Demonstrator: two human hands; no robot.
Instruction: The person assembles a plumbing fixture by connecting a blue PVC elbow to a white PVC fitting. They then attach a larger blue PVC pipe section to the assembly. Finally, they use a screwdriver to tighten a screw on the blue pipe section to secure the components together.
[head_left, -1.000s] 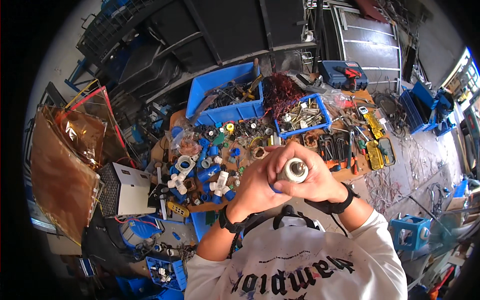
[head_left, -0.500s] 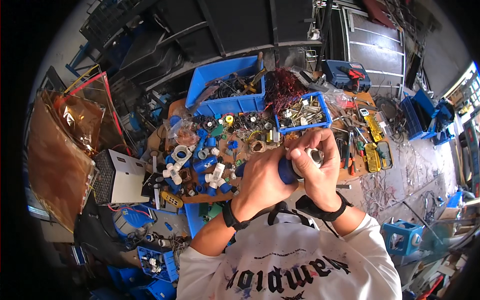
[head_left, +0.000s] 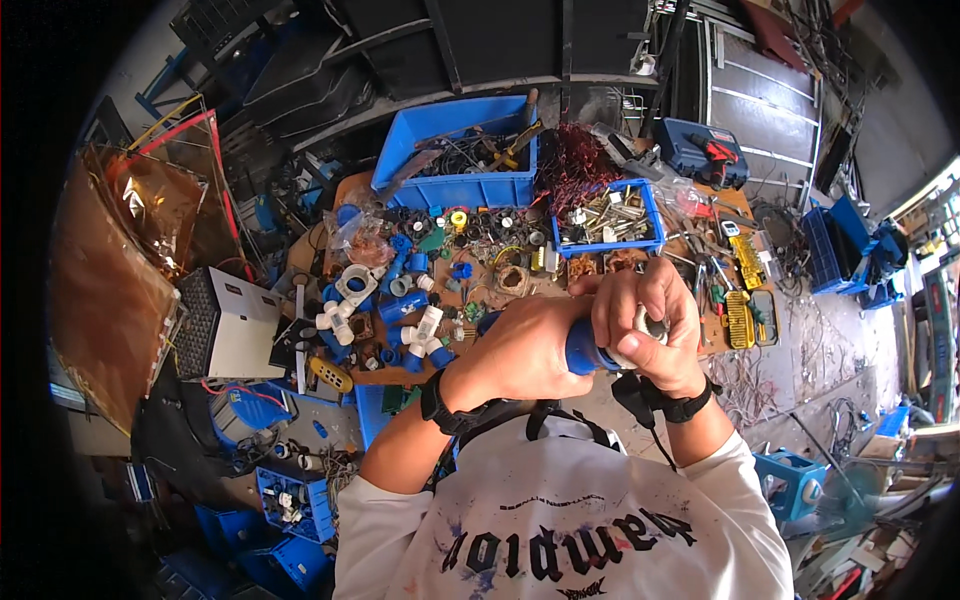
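Above the table's front edge, I hold a blue pipe fitting (head_left: 581, 351) with a pale end piece (head_left: 654, 322) that has a round opening. My left hand (head_left: 525, 350) is closed around the blue body, its fingers mostly hidden behind it. Curled over the pale end is my right hand (head_left: 655, 325), with the thumb pressed against its near side. Left of my hands lie other fittings: a white branched pipe fitting (head_left: 427, 338), another white one (head_left: 336, 322) and a blue pipe piece (head_left: 404, 306).
A large blue crate (head_left: 455, 190) of cables and tools stands at the back, beside a smaller blue tray (head_left: 655, 215) of metal parts and tangled dark red wire (head_left: 580, 160). Pliers and a yellow case (head_left: 740, 318) lie at the right. A white-fronted box (head_left: 235, 325) stands left.
My right fingers have curled further over the pale end, and that hand has shifted slightly right. The left hand keeps its grip on the blue body. The whole view has tilted a little.
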